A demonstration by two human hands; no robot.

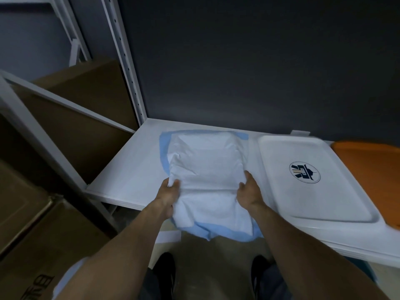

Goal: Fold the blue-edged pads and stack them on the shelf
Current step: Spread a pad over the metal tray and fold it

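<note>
A white pad with blue edges (207,169) lies folded on the white shelf (129,167), its near end hanging over the shelf's front edge. Blue border shows at its far left and along the near end. My left hand (170,191) grips the pad's left side, thumb on top and fingers under the fold. My right hand (247,189) holds the pad's right side with its fingers tucked under the edge. Whether more pads lie beneath it I cannot tell.
A white tray with a round dark logo (311,176) lies right of the pad, and an orange tray (372,176) beyond it. Brown cardboard boxes (82,118) fill the rack at left. A white upright post (127,68) stands at the shelf's back left corner.
</note>
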